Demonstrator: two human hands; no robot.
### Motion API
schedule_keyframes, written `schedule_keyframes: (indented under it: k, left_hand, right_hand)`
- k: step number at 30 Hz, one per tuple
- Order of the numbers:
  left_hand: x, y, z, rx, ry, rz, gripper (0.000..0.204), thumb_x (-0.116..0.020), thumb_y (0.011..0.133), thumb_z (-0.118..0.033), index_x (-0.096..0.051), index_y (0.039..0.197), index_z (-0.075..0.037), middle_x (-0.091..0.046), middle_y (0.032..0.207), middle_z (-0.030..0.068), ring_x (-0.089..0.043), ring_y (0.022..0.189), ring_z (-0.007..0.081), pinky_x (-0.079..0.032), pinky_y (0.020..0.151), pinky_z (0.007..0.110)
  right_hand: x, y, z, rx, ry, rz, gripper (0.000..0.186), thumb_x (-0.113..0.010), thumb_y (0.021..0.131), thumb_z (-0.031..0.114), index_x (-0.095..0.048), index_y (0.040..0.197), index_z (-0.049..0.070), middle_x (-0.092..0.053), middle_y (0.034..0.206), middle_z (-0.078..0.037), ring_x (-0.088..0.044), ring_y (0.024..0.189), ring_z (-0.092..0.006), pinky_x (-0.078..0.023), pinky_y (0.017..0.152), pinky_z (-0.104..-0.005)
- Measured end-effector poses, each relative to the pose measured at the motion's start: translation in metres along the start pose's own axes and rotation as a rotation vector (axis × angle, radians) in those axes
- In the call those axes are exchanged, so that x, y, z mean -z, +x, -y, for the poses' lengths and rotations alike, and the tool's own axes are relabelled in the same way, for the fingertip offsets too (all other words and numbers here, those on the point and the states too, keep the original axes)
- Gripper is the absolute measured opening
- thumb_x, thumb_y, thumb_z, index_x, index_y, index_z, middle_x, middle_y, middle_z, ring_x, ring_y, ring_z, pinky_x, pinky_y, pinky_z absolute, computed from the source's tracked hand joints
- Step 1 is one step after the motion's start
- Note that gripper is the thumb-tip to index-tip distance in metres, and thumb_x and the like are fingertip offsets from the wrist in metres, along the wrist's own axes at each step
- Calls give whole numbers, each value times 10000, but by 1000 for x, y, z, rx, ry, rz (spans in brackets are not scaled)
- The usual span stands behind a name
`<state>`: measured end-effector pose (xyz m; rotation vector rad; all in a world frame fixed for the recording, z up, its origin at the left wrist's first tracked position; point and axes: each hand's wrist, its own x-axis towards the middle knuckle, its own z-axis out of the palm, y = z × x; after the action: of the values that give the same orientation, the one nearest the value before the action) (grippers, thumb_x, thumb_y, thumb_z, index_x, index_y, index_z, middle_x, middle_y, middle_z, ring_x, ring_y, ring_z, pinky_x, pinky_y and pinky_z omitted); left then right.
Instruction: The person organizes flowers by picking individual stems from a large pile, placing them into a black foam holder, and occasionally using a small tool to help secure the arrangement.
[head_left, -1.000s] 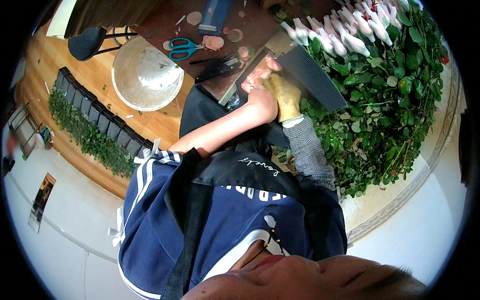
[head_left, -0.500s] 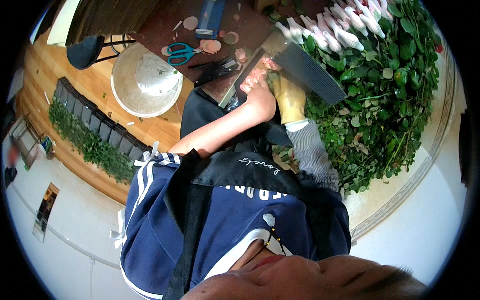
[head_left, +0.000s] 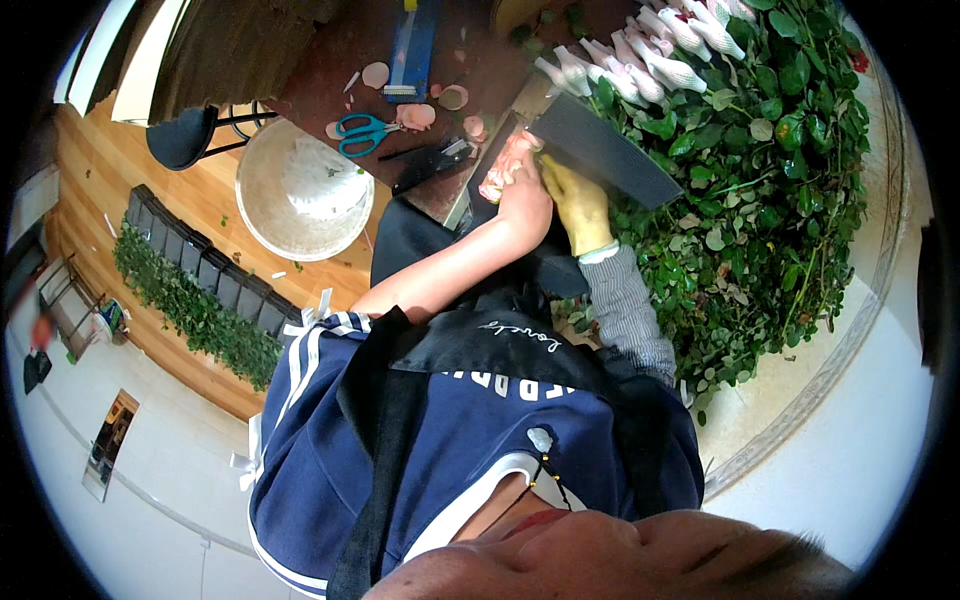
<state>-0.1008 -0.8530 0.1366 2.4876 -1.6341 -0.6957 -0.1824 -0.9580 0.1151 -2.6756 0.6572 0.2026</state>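
Observation:
Pink roses (head_left: 493,187) lie in a row inside a shallow wooden frame, beside a dark ribbed sheet (head_left: 605,150). My bare left hand (head_left: 527,208) bends over them from the near side, its fingers closed on the blooms. Just to its right is my right hand (head_left: 580,205) in a yellow glove, fingers drawn together and tips close to the roses. What lies between the gloved fingers is hidden. Teal-handled scissors (head_left: 363,134) and a black tool (head_left: 432,165) rest on the dark red tabletop (head_left: 330,75) to the left.
Leafy stems with white-netted buds (head_left: 665,70) are heaped at the right. Left of the table stand a large whitish bucket (head_left: 305,190) and a black stool (head_left: 182,140). Loose petals (head_left: 415,116) and a blue tool (head_left: 410,55) lie at the back. Dark-wrapped leafy bundles (head_left: 200,270) line the floor.
A rose near my gloved fingertips has joined the row by my left hand. The gloved hand has shifted slightly down and right. The whole view has shifted a little.

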Motion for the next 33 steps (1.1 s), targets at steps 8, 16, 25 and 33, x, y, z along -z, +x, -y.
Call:
schedule_keyframes:
  k: [8,16,25,33]
  left_hand:
    - [14,4,11,-113,35,166,328,-571,801,-192,-716,986,38,-307,1450,342,-521,1124,371,-572,757,403]
    - [2,8,16,-105,126,147,385,-518,838,-246,-701,1077,-6,-264,1483,324,-373,1278,488,-387,1029,530]
    - [17,13,21,-147,104,281,373,-550,817,-261,-711,1046,-15,-401,1425,259,-383,1303,409,-394,1034,450]
    - [2,23,50,-227,80,245,345,-560,807,-283,-731,967,-30,-596,1190,242,-571,1132,340,-530,866,430]
  right_hand:
    - [12,12,9,-256,280,-154,317,-624,865,213,-641,1167,118,-644,1121,-179,-614,1014,-367,-489,882,-430]
    - [15,28,28,-73,-95,-61,357,-491,924,209,-541,1276,167,-551,1268,-105,-515,1170,-310,-417,975,-415]
    - [17,14,30,-85,-150,-63,446,-493,877,146,-521,1320,189,-558,1287,-127,-518,1175,-341,-412,984,-442]
    - [94,-5,56,215,650,-279,406,-594,885,122,-552,1276,24,-607,1217,-199,-573,1132,-358,-445,974,-396]
